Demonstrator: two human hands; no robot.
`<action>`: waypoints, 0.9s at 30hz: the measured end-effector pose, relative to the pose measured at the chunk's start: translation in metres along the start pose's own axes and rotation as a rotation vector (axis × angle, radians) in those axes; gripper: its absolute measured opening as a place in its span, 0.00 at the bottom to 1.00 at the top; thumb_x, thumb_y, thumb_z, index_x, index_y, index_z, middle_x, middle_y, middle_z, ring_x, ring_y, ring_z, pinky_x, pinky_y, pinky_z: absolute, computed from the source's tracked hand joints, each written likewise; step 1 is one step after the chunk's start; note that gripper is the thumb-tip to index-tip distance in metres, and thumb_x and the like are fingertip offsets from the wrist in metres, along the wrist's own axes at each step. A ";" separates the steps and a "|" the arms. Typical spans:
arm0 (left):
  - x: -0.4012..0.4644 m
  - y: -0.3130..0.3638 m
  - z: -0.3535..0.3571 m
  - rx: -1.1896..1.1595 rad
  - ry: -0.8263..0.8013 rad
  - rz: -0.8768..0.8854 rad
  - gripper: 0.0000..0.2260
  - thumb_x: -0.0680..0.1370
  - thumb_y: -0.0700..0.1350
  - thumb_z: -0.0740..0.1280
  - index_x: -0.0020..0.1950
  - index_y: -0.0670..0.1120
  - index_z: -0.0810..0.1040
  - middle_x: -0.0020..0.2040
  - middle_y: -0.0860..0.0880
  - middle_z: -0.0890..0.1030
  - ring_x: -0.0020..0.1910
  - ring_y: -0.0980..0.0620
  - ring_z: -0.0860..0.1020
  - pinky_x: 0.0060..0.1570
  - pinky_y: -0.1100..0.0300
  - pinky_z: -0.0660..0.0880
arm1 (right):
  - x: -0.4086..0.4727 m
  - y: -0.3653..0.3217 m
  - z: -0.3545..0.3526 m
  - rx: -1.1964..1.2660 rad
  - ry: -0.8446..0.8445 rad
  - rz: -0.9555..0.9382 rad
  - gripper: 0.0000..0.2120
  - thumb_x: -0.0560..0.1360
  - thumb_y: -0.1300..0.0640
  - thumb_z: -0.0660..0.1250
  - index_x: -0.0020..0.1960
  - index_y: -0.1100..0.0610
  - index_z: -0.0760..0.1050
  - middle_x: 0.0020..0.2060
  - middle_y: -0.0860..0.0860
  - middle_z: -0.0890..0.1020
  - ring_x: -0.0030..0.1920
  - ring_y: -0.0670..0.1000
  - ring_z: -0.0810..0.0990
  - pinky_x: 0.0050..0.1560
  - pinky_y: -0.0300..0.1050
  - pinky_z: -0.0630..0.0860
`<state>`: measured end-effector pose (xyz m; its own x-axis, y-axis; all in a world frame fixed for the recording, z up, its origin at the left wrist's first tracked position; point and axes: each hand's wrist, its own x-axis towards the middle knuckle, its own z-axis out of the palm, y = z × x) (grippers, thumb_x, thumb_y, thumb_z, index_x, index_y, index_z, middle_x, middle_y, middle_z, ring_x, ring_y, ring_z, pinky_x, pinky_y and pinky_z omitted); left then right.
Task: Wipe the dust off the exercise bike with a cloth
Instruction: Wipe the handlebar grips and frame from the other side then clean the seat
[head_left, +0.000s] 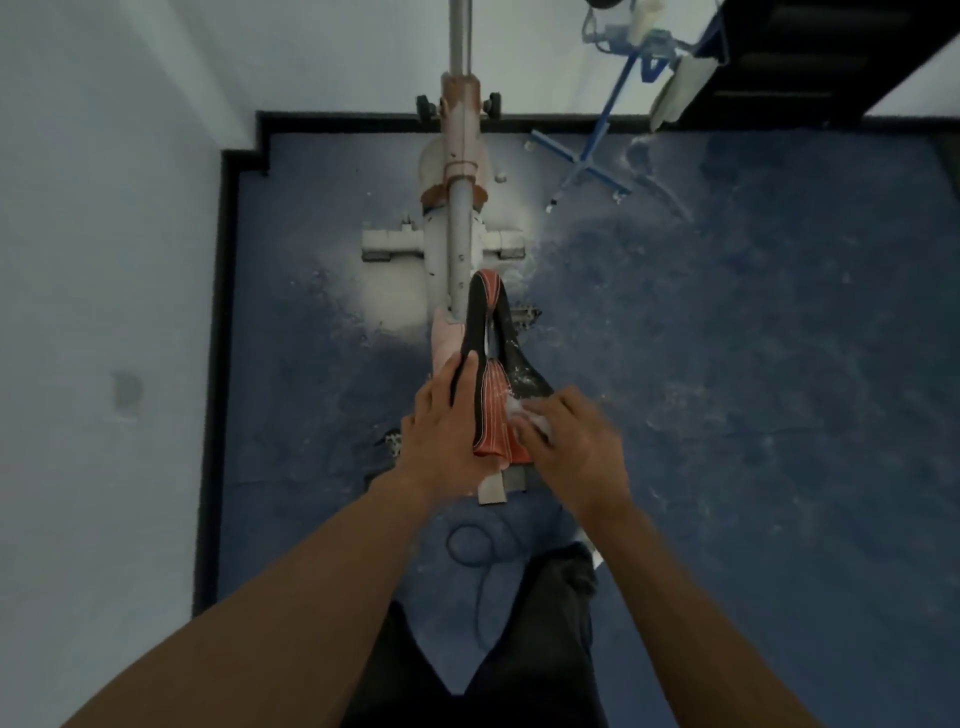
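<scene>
The exercise bike (457, 218) stands below me, seen from above, with a grey dusty frame and a black-and-orange saddle (491, 374). My left hand (441, 431) rests on the saddle's left side, fingers lying along its edge. My right hand (566, 441) grips a small white cloth (527, 413) and presses it against the saddle's right rear, where white dust shows. Most of the cloth is hidden under my fingers.
White dust lies on the blue floor (727, 364) around the bike's base. A blue folding stand (592, 156) leans at the back right by a dark cabinet (810, 57). A white wall (104, 312) runs along the left. My legs stand just behind the saddle.
</scene>
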<state>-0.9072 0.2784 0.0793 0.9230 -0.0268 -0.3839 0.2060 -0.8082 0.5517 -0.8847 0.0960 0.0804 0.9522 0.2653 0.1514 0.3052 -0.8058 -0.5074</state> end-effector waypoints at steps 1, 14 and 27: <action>0.000 0.000 -0.001 0.002 -0.008 -0.014 0.59 0.67 0.64 0.77 0.82 0.54 0.37 0.82 0.53 0.41 0.80 0.43 0.49 0.71 0.33 0.63 | 0.003 0.007 -0.001 0.015 -0.027 -0.071 0.11 0.80 0.47 0.69 0.52 0.55 0.81 0.43 0.47 0.78 0.37 0.43 0.73 0.34 0.41 0.74; -0.002 0.010 -0.010 0.009 -0.067 -0.157 0.61 0.62 0.70 0.75 0.74 0.71 0.28 0.81 0.60 0.39 0.81 0.46 0.49 0.75 0.34 0.59 | 0.035 0.043 -0.004 0.258 -0.173 -0.554 0.10 0.81 0.51 0.67 0.45 0.56 0.81 0.40 0.51 0.78 0.35 0.49 0.75 0.30 0.45 0.72; -0.001 0.006 -0.012 -0.047 -0.102 -0.161 0.62 0.65 0.59 0.81 0.79 0.66 0.34 0.81 0.61 0.41 0.81 0.45 0.47 0.76 0.33 0.56 | 0.030 0.079 -0.009 0.367 -0.292 -0.478 0.11 0.83 0.50 0.66 0.52 0.57 0.80 0.45 0.50 0.78 0.42 0.47 0.77 0.37 0.45 0.77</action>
<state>-0.9030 0.2811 0.0920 0.8400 0.0391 -0.5412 0.3650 -0.7787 0.5102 -0.8322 0.0356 0.0520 0.6554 0.7221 0.2214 0.6193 -0.3460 -0.7048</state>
